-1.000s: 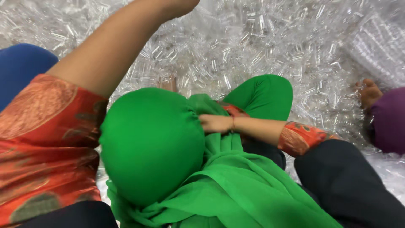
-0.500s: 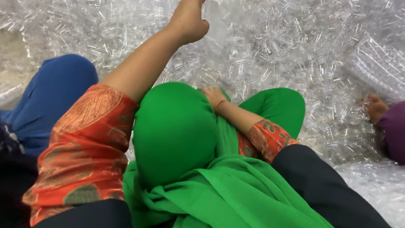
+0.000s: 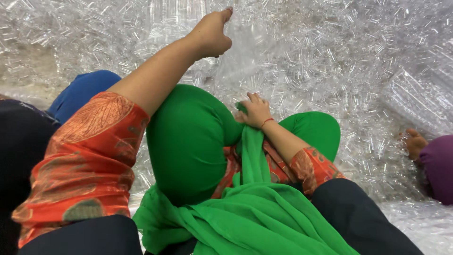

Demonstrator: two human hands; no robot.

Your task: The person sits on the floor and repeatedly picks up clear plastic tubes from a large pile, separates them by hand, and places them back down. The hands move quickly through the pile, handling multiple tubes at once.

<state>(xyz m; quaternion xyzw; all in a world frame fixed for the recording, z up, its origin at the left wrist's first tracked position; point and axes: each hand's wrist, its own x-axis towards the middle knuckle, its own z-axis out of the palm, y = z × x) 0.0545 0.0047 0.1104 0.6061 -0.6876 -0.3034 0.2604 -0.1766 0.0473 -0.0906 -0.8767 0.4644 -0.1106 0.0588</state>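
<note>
Head view: the left hand [image 3: 210, 35] is reaching far forward and up into the heap of small clear plastic tubes [image 3: 306, 56], fingers [image 3: 225, 13] curled in a loose fist with the tips touching the tubes at the top edge; whether they are actually gripping any is not visible. The left arm is stretching out of an orange patterned short sleeve [image 3: 87, 160]. The right hand [image 3: 255, 111] is resting close to the body, fingers [image 3: 251, 98] bent and closing on a fold of the green fabric scarf [image 3: 255, 217], which is draping down over the lap. A thin red thread band [image 3: 267, 122] is sitting on the right wrist. The green-clothed raised knee [image 3: 188, 137] is standing between the two arms, the other green knee [image 3: 314, 130] lying just right of the right hand. The tube heap is covering the floor all around the knees, ahead and to both sides. A clear plastic bag filled with tubes [image 3: 420, 99] is lying at the right. Another person's foot [image 3: 415, 141] with a purple trouser leg [image 3: 439, 165] is sitting at the right edge, touching the tubes. A blue-clothed knee [image 3: 80, 92] is showing at the left, behind the left arm.
</note>
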